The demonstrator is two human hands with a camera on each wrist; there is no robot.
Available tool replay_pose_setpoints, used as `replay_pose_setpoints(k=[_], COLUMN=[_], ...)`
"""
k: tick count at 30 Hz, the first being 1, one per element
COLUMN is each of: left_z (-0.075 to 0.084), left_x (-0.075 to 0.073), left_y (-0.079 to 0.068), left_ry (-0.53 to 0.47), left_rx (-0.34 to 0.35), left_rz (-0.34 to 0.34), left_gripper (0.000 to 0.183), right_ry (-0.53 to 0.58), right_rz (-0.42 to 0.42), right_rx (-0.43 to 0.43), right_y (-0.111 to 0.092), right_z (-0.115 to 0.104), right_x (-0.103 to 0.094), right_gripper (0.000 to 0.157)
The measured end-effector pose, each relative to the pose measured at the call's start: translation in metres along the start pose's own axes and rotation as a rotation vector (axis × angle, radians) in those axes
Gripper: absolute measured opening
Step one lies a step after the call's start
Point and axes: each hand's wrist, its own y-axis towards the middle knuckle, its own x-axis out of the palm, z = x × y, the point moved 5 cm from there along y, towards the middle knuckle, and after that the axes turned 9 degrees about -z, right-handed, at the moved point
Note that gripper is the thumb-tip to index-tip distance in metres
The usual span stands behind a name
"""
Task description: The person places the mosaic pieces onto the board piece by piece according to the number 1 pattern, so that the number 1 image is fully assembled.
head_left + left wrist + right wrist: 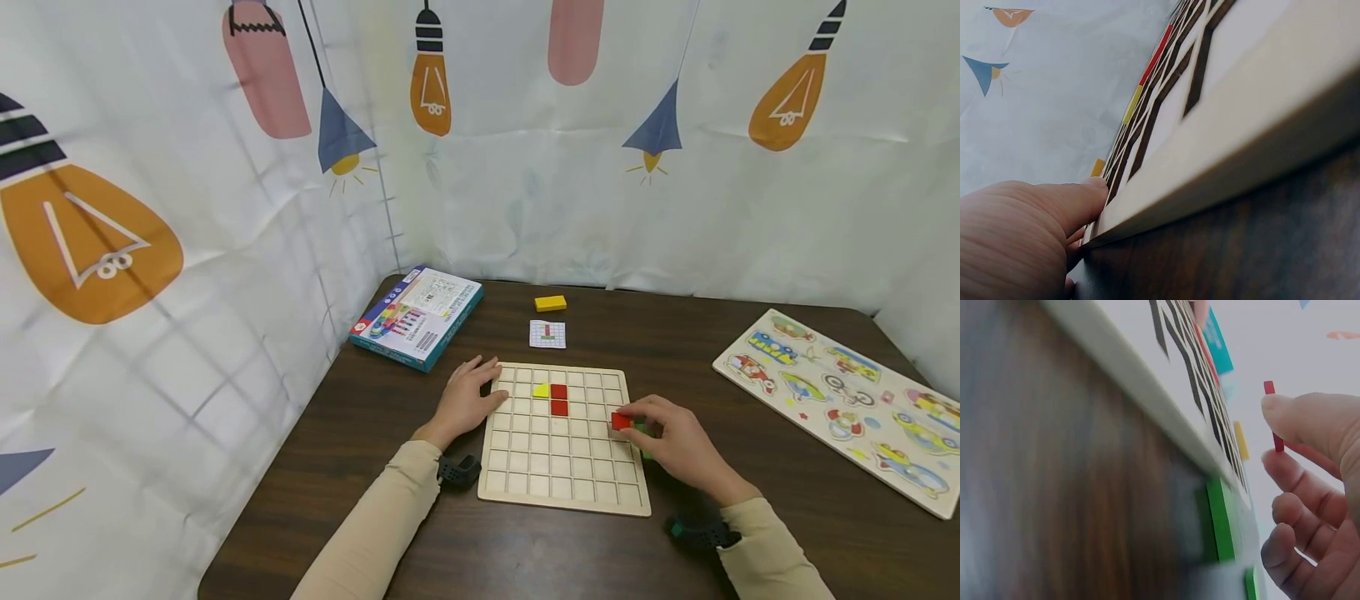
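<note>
A pale wooden grid board (564, 503) lies on the dark table. Two red square tiles, an upper one (558, 391) and a lower one (558, 407), sit in its upper part, with a yellow tile (541, 391) left of the upper one. My left hand (462, 400) rests at the board's left edge, its thumb (1082, 203) on the rim. Over the right side of the board, my right hand (678, 437) pinches a red square tile (1269, 387) between thumb and fingers. Green pieces (1221, 519) lie beside the board's right edge, mostly hidden behind that hand in the head view.
Beyond the board are a small printed pattern card (547, 334) and a yellow block (551, 303). A flat teal-sided box (417, 317) lies at the back left. On the right is a picture puzzle board (847, 400). Patterned curtains (525, 208) enclose the table's far and left sides.
</note>
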Motion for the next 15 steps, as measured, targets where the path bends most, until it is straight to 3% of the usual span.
replay_pose_setpoints(k=[9, 15], left_z=[0.000, 0.001], left_x=[0.000, -0.001], left_y=[0.000, 0.000], left_ry=[-0.001, 0.002], left_rx=[-0.010, 0.000], left_rz=[0.001, 0.000], left_gripper=[0.053, 0.053], right_ry=[0.041, 0.053], right_rz=[-0.024, -0.050], right_rx=[0.028, 0.001], right_y=[0.016, 0.027], right_z=[-0.021, -0.033], right_x=[0.020, 0.032], right_gripper=[0.030, 0.025])
